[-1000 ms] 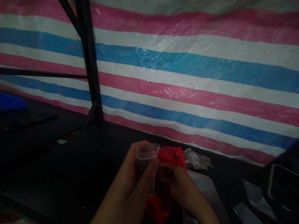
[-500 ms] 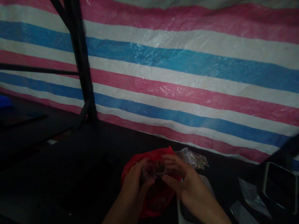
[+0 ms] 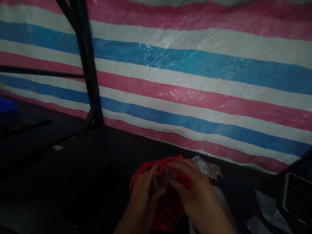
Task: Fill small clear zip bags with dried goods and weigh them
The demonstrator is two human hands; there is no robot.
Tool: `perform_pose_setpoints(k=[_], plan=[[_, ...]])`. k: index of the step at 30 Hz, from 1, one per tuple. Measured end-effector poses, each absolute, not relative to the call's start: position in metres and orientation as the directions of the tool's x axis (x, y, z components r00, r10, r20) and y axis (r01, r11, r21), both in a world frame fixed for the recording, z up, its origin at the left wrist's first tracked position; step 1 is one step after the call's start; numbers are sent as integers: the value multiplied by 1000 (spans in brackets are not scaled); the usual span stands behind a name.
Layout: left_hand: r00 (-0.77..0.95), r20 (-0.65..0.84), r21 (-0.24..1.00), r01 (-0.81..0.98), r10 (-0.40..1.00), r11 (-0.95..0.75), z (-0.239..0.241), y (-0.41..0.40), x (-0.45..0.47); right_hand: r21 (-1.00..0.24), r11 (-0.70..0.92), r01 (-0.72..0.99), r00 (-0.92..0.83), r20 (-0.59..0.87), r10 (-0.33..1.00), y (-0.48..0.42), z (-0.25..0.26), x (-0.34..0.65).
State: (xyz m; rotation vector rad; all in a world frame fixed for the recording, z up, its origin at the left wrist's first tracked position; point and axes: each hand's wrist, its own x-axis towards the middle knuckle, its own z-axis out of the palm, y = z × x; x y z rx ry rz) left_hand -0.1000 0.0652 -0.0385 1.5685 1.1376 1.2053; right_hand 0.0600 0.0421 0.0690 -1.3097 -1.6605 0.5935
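My left hand (image 3: 142, 190) is closed around a small clear plastic cup (image 3: 160, 178), its round rim facing me. Between the fingertips of my right hand (image 3: 196, 187) is a second small clear container (image 3: 172, 174), tipped against the mouth of the first. Dim light hides most of what the two hold. Both hands are above a red plastic bag (image 3: 168, 216), which lies spread open on the dark table with contents too dark to make out.
Behind the red bag lies a clear bag of small pieces (image 3: 211, 169). A pale-edged flat object (image 3: 221, 195) is partly under my right arm. Flat clear bags (image 3: 270, 206) and a framed dark device (image 3: 298, 195) are at right. A black metal post (image 3: 89, 71) stands before a striped sheet (image 3: 195, 74).
The two clear containers were side by side with both rims showing. Now the right one is tilted over to the left one's mouth. The view has shifted slightly left.
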Motion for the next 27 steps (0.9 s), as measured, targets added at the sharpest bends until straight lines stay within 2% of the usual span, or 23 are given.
perform_pose_setpoints(k=[2, 5, 8, 11, 13, 15, 19, 24, 27], plan=[[108, 226, 960, 144, 968, -240, -36, 66, -100, -823, 299, 484, 16, 350, 937, 43, 68, 62], [3, 150, 987, 57, 989, -150, -27, 66, -101, -850, 231, 474, 61, 293, 954, 44, 59, 66], [-87, 83, 992, -89, 993, -91, -15, 65, -103, -805, 196, 559, 74, 284, 956, 45, 47, 69], [-106, 72, 978, -188, 992, -91, -8, 65, -107, -750, 214, 626, 37, 303, 952, 42, 42, 67], [-90, 71, 976, -200, 993, -87, -8, 65, -107, -768, 227, 599, 18, 296, 955, 39, 46, 61], [-67, 119, 981, -146, 991, -128, -11, 64, -105, -825, 223, 519, 1, 262, 965, 35, 54, 52], [1, 296, 952, 83, 955, -295, -16, 61, -97, -919, 144, 367, 39, 170, 985, 33, 70, 38], [39, 285, 934, 215, 958, -286, -16, 59, -91, -949, 169, 265, 175, 220, 960, 34, 71, 48], [134, 299, 915, 242, 945, -324, -16, 58, -88, -930, 188, 315, 199, 258, 945, 30, 71, 57]])
